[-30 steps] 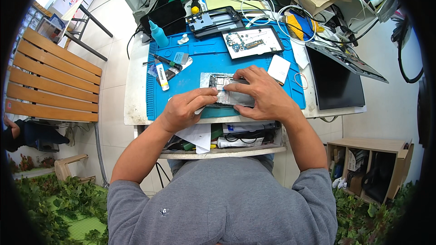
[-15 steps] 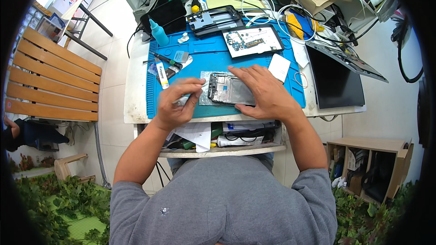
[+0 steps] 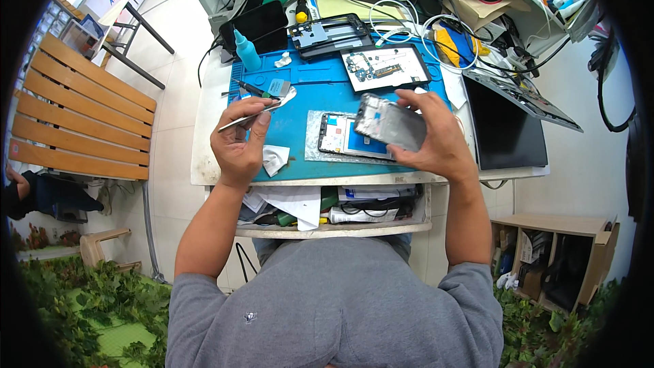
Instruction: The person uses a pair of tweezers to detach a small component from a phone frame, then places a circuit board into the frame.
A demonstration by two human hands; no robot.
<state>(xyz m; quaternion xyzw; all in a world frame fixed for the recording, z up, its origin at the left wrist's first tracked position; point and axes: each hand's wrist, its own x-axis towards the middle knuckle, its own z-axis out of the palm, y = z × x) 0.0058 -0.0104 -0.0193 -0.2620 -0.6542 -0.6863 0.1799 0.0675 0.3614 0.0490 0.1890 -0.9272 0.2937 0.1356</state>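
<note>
My left hand (image 3: 242, 146), at the left of the blue mat (image 3: 306, 88), is closed on a thin, flat light-coloured tool (image 3: 236, 120). My right hand (image 3: 443, 140) grips a silvery-grey phone frame plate (image 3: 395, 127) by its sides, raised and tilted. Beneath it, an opened phone (image 3: 335, 136) with a blue inner part lies on bubble wrap (image 3: 315, 155), partly hidden by the plate. A crumpled white paper (image 3: 275, 160) rests below my left hand.
A light-blue bottle (image 3: 247, 54), black phone shell (image 3: 313, 37), board tray (image 3: 381, 68) and cables (image 3: 426, 31) crowd the back. An open laptop (image 3: 507, 136) stands right; an open drawer (image 3: 327, 211) is below. Another person's legs (image 3: 65, 194) show near a slatted wooden bench (image 3: 85, 109).
My right hand has lifted the plate up and rightward, exposing the phone's inside. My left hand has moved left and up with the thin tool, uncovering the white paper.
</note>
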